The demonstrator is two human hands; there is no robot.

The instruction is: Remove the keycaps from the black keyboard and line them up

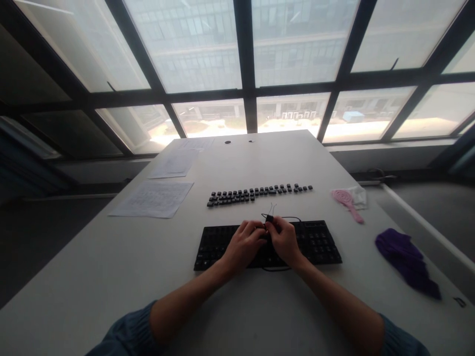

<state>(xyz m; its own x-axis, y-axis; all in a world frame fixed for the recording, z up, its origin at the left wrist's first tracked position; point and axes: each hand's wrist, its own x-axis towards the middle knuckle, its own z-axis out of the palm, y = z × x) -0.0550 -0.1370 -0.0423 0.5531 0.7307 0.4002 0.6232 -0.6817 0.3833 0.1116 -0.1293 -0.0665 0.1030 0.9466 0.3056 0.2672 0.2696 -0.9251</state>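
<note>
Currently, I observe the right hand [285,241] pinching a small black piece [269,218] between thumb and fingers, thin wires [274,208] projecting just beyond it. The left hand [245,242] lies over the black keyboard [316,242], fingers bent; whether it grips anything I cannot tell. Loose keycaps [245,197] lie in rows beyond the keyboard, on the white table [267,165].

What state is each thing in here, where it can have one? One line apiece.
Black rectangular keyboard: lying flat, partly covered.
Small black piece with thin wire prongs: held, prongs pointing away from the person.
Right hand: fingers closed on that piece.
Left hand: fingers bent; grip unclear.
Small black square keycaps: loose, in rows.
Purple cloth: crumpled.
Pink long-handled brush: lying down.
White paper sheets: spread flat.
</note>
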